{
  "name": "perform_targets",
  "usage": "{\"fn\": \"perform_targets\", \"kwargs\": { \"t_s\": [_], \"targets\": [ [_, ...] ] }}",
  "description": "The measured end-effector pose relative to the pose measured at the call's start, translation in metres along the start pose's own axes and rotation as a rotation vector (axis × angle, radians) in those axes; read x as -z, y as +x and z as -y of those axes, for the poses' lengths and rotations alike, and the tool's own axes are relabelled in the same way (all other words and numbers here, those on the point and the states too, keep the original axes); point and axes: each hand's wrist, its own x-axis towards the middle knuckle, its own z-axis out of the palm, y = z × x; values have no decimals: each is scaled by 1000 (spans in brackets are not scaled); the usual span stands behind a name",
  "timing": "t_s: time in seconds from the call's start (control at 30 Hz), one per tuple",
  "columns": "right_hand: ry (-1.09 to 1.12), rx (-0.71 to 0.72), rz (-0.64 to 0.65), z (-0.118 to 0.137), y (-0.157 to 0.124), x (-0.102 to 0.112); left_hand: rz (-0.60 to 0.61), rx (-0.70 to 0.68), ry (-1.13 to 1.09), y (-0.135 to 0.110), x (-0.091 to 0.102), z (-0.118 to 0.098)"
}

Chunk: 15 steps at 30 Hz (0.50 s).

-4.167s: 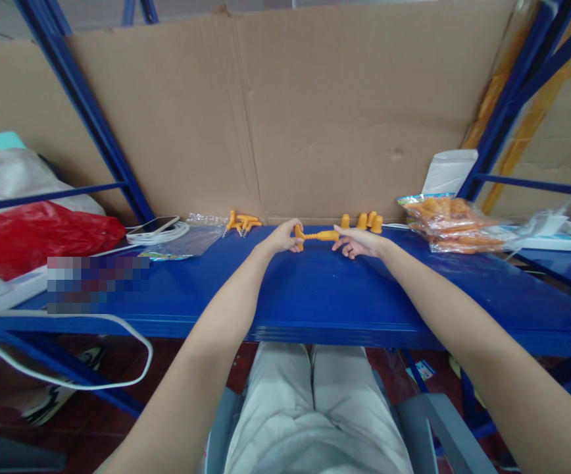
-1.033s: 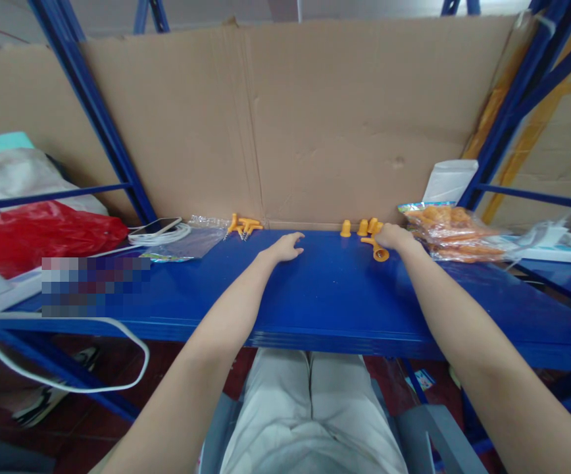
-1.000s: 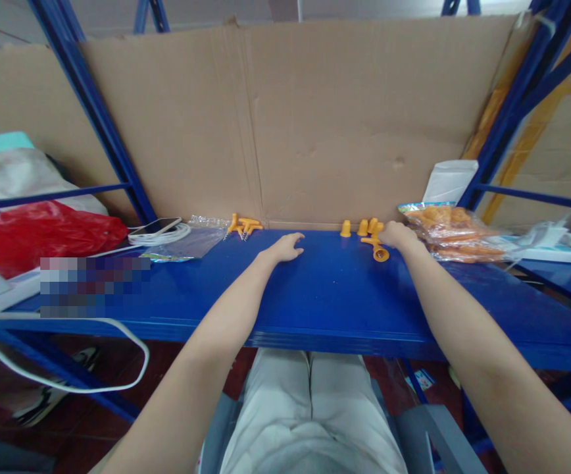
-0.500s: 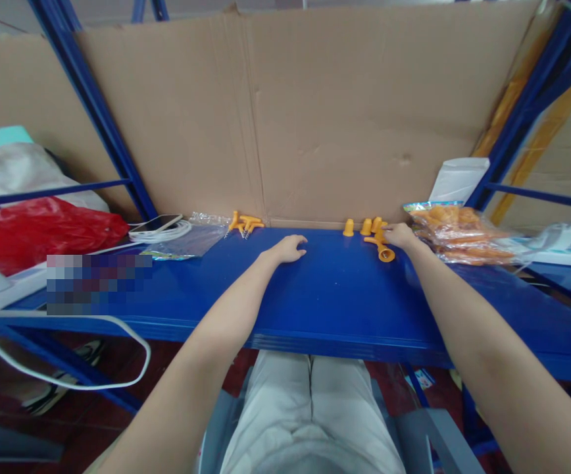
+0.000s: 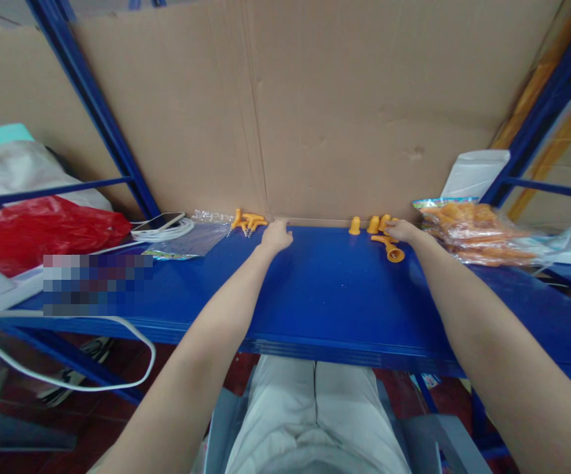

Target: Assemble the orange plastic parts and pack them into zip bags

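Observation:
Reaching to the back of the blue shelf, my left hand is open, thumb apart from the fingers. Just left of it lie several orange T-shaped handles with metal spiral screws, like corkscrews. On the right, my right hand has its fingers closed at an orange cap in a row of small caps; the fingertips are partly hidden. Two more orange caps, one on the left and one in the middle, stand upright beside it. In front of this hand lies an orange piece with a round, hollow end.
A clear bag of orange parts sits right of my right hand, before a white box. To the left are a clear plastic bag, a coiled white cable and a red bag. Cardboard walls the back.
My left hand has moved left and farther back, close to the corkscrew-like handles. My right hand stays at the orange caps. The view has shifted slightly.

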Motion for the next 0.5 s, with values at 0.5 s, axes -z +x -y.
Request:
{"fn": "perform_targets", "kwargs": {
  "t_s": [0.5],
  "targets": [
    [251, 178, -450, 23, -61, 16, 62, 270, 204, 37, 26, 98]
  ]
}}
